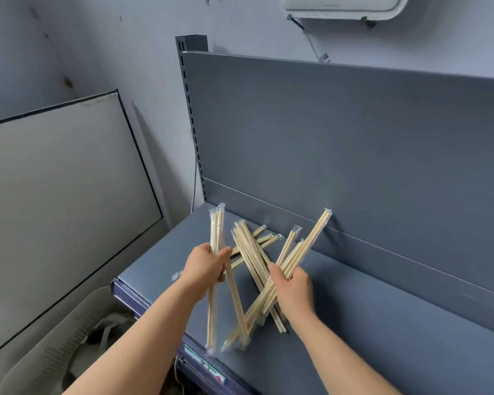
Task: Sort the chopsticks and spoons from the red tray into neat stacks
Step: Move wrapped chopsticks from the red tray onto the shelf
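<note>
Over on the left, a large white panel with a thin dark frame [63,181] leans against the wall. Next along, the person's left hand [208,263] is curled round a small bundle of pale wooden chopsticks in clear plastic sleeves [216,229]. The bundle is held almost upright, with its top ends toward the wall and its lower ends hanging past the front edge of the blue-grey metal shelf [382,323].

Between the hands, a slanting clump of sleeved pairs [248,252] crosses the others, and I cannot tell which hand carries it. Behind it, a few loose sleeved pairs [261,238] lie flat on the shelf, angled up and to the right.

The right hand [290,286] grasps a spread fan of sleeved chopsticks [311,240] that leans away to the right, its longest pair reaching up in front of the shelf's back panel [325,124]. I see no red tray and no spoons from here.

What matters for the next move, I'd say, is the mismatch of long axes. The left bundle stands near vertical and the right fan tilts well off it, with the two lots crossing low between the forearms. They need swinging parallel before they can be laid down as one stack. The loose pairs lie beyond both hands, a little nearer the left one.
</note>
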Demonstrator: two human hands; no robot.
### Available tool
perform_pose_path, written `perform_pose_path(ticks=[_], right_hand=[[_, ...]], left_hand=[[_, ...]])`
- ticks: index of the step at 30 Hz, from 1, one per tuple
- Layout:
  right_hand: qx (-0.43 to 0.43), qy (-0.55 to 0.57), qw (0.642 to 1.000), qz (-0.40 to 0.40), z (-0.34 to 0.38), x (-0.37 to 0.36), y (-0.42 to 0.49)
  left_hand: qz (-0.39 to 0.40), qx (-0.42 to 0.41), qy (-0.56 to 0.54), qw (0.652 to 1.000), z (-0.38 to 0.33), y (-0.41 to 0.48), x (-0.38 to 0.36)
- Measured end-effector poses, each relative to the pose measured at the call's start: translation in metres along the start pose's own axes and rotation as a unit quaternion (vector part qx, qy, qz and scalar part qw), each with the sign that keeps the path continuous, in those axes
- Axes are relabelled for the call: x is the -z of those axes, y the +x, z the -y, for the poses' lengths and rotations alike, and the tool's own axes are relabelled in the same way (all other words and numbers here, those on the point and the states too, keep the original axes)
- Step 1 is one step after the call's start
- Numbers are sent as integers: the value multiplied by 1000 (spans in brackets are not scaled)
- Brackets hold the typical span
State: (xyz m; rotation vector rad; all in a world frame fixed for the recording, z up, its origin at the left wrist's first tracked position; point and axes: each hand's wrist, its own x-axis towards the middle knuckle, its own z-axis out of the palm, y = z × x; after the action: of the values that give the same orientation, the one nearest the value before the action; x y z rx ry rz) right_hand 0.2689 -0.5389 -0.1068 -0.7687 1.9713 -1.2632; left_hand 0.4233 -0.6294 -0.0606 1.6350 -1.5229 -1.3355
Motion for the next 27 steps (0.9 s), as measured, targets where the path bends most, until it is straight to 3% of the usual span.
perform_pose_path(ticks=[5,10,13,18,22,27], right_hand=[[21,-59,997,-48,-4,-16,11],[65,-167,974,-138,-4,-24,10],[39,-275,943,-180,-3,-31,7],[9,-335,911,-238,-7,-43,-6],[-14,-348,914,-206,-10,-49,-19],[-67,-246,947,-196,2,-41,-39]], left_hand=[[10,-27,23,999,6,40,-10],[16,-117,165,979,10,69,-10],[27,-153,276,949,11,76,-6],[55,-189,379,904,14,84,2],[111,-182,353,911,20,85,9],[114,-284,388,870,16,79,25]])
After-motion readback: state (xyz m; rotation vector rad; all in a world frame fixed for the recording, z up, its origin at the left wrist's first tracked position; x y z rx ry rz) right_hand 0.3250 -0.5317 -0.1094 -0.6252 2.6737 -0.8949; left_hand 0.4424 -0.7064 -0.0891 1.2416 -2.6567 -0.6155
